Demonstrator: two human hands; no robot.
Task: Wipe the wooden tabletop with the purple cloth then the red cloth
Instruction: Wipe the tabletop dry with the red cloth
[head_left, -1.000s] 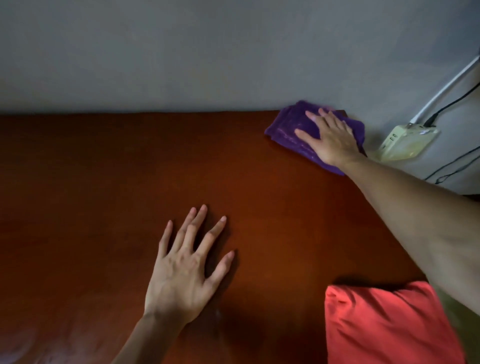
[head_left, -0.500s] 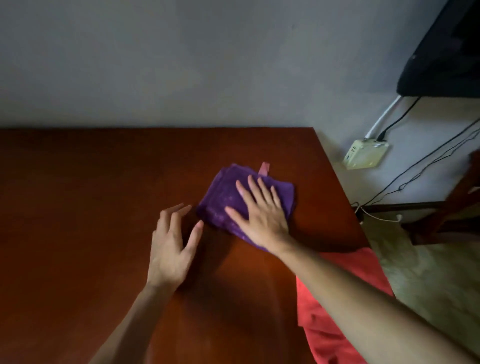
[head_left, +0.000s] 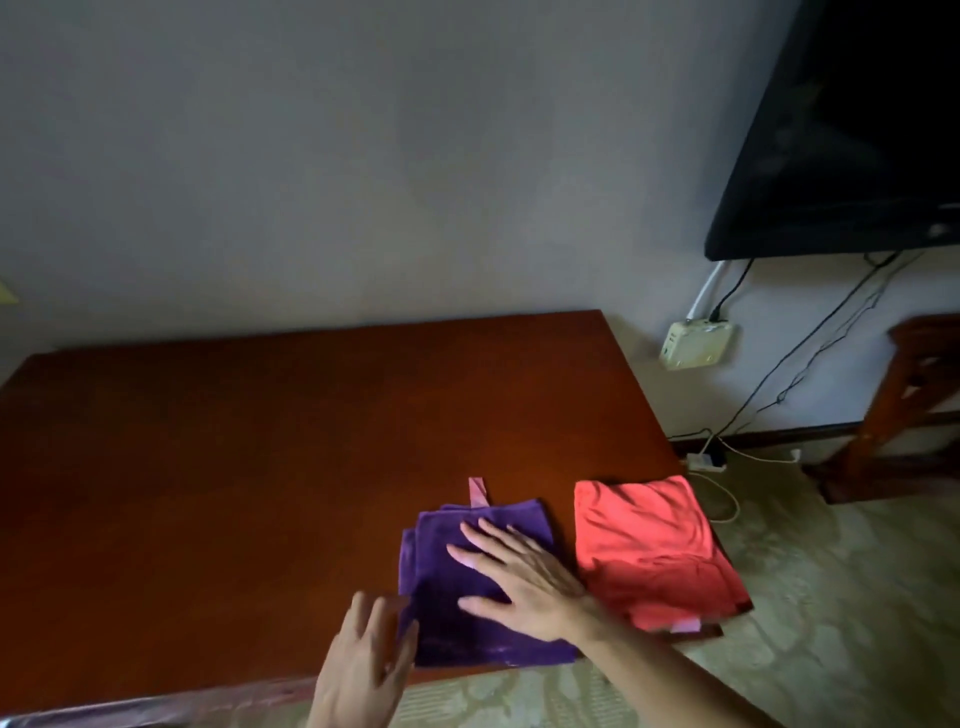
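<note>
The purple cloth (head_left: 452, 618) lies folded flat near the front right edge of the wooden tabletop (head_left: 260, 441), a pink loop sticking out of its far side. My right hand (head_left: 519, 582) presses flat on it with fingers spread. My left hand (head_left: 363, 670) is at the front edge, its fingers apart and touching the cloth's left side. The red cloth (head_left: 654, 551) lies folded at the table's right corner, just right of the purple one and untouched.
A grey wall runs behind the table. A dark TV screen (head_left: 852, 130) hangs at upper right above a wall socket (head_left: 696, 343) with trailing cables. A wooden chair (head_left: 914, 405) stands on the patterned floor at right.
My right hand has drawn the purple cloth from the far right corner back to the front edge beside the red cloth. My left hand slid back to the front edge. The view has pulled back.
</note>
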